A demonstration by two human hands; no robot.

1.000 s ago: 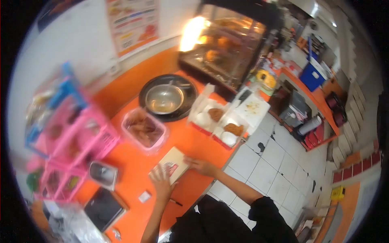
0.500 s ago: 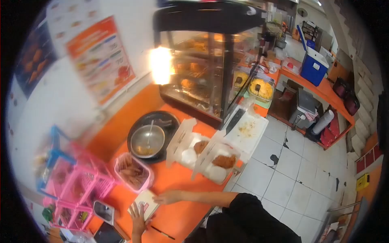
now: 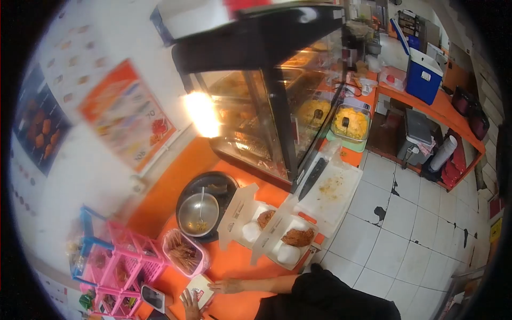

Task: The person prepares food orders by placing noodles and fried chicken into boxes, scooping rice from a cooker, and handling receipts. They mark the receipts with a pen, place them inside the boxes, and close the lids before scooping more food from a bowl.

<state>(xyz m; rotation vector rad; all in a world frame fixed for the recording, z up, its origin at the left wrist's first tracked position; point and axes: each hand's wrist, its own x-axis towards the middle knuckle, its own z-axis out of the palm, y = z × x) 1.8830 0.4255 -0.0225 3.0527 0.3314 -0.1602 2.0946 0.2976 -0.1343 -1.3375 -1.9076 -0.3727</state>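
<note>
A cream carton with red print (image 3: 201,288) lies on the orange counter near the bottom of the view. My left hand (image 3: 190,306) rests on its lower left part, fingers spread. Touching its right edge is my right hand (image 3: 227,286), fingers stretched out and the forearm reaching in from the right. Behind the hands stand two open food boxes, a left one (image 3: 232,214) and a right one (image 3: 264,242); each holds a piece of fried chicken (image 3: 299,238) and a white mound of rice (image 3: 288,254). A pink tub (image 3: 201,265) of brown sticks or utensils sits just beyond the carton.
A metal bowl (image 3: 198,214) with a spoon sits on a black tray (image 3: 226,188). Pink baskets (image 3: 120,266) stand left. A lit glass food warmer (image 3: 240,117) rises behind. On the right, a knife (image 3: 313,178) lies on a white cutting board (image 3: 341,189).
The camera view has shifted, so the counter and hands appear lower in the picture. Both hands stay on the carton with little visible change.
</note>
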